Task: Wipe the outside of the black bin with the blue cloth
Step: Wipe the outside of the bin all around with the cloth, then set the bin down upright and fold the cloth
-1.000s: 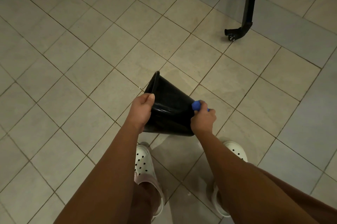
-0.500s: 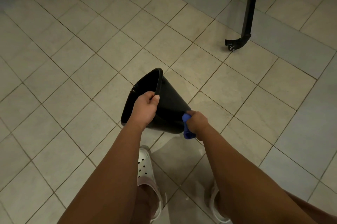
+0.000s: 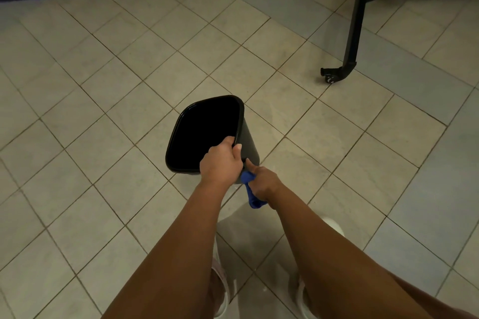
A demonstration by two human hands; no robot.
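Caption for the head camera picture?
Left hand grips the rim of the black bin; right hand holds the blue cloth beside it.

Person's body, head view. Left bare forearm (image 3: 181, 241) and right bare forearm (image 3: 324, 254) fill the 6 o'clock sector, both unsleeved up to the frame edge. Left hand (image 3: 223, 160) and right hand (image 3: 264, 183) are ungloved. White moulded left shoe (image 3: 225, 300), pale pink at its upper edge, lies at 6 o'clock. The rounded toe of the matching white right shoe (image 3: 335, 226) shows towards 5 o'clock.
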